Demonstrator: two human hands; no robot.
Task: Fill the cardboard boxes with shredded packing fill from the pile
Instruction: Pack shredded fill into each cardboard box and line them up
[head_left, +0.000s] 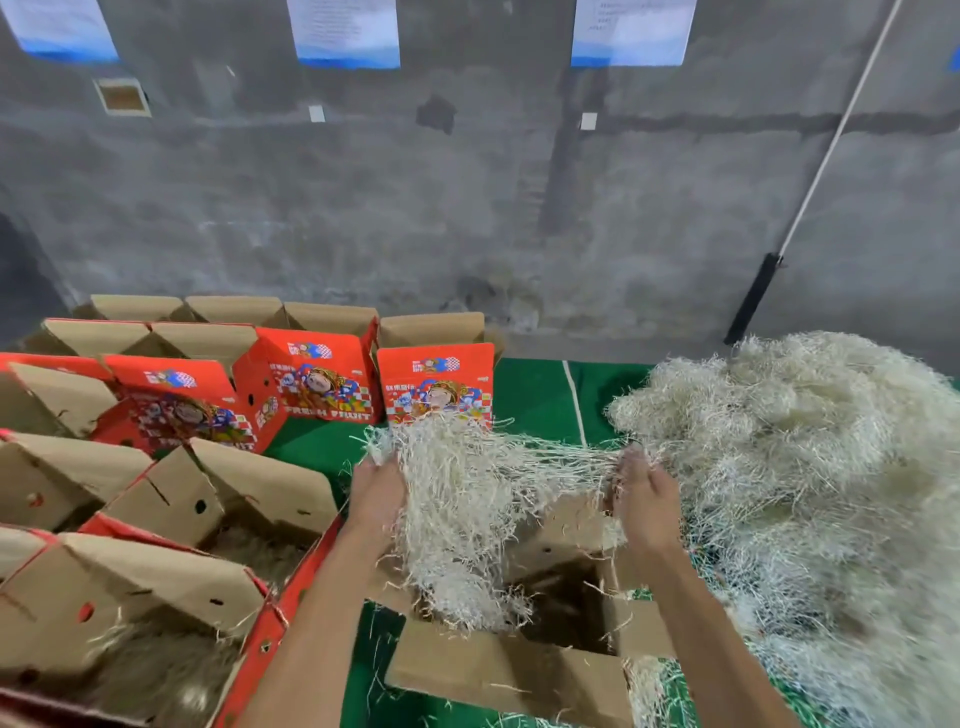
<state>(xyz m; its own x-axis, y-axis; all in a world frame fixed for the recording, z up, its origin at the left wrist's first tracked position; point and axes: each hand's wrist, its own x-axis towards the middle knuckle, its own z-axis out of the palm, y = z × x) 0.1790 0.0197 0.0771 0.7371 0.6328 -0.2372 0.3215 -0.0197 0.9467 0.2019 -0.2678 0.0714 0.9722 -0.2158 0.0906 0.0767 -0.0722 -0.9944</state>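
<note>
Both hands hold one clump of shredded fill (457, 499) directly above the open box (561, 587) near the green surface's front edge, left hand (376, 493) and right hand (641, 499) fingers curled into strands still trailing right toward the pile (810, 467).

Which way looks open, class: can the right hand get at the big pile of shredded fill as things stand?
Probably yes. The right hand is already at the near edge of the pile, with nothing between them; strands stretch from it to the clump held by the left hand.
</note>
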